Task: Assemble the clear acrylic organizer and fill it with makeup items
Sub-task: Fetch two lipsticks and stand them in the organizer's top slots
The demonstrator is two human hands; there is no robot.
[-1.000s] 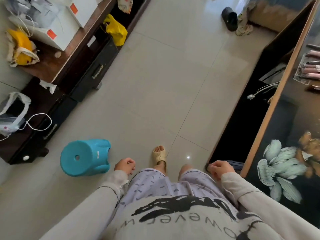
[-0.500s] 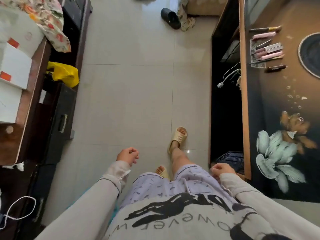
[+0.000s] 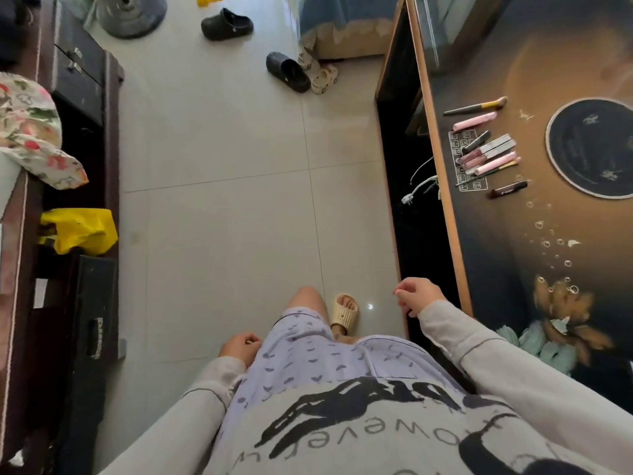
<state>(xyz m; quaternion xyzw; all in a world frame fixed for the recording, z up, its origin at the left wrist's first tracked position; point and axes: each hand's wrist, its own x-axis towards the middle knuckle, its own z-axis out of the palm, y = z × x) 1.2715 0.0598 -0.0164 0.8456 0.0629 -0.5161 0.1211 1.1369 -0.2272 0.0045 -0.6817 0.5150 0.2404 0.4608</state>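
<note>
Several makeup items (image 3: 486,152) lie in a loose row on the dark painted table (image 3: 534,234) at the right: pink tubes, lip glosses, a brush (image 3: 476,106) and a dark tube (image 3: 508,189). Under some of them lies a flat clear acrylic piece (image 3: 459,145) with printed squares. My right hand (image 3: 416,298) hangs near the table's front edge, fingers loosely curled, holding nothing. My left hand (image 3: 239,344) hangs by my left thigh, loosely curled and empty. Both hands are far from the makeup.
A tiled floor (image 3: 222,200) runs between the table and a dark cabinet (image 3: 82,286) on the left. Two dark clogs (image 3: 226,24) (image 3: 287,72) lie on the floor ahead. A yellow bag (image 3: 78,229) and a floral cloth (image 3: 30,132) sit on the left. A white plug (image 3: 411,195) hangs under the table.
The view has swung right and forward along the table, so the makeup is closer. The blue stool has left the view. My right hand has lifted toward the table edge; the left has dropped lower.
</note>
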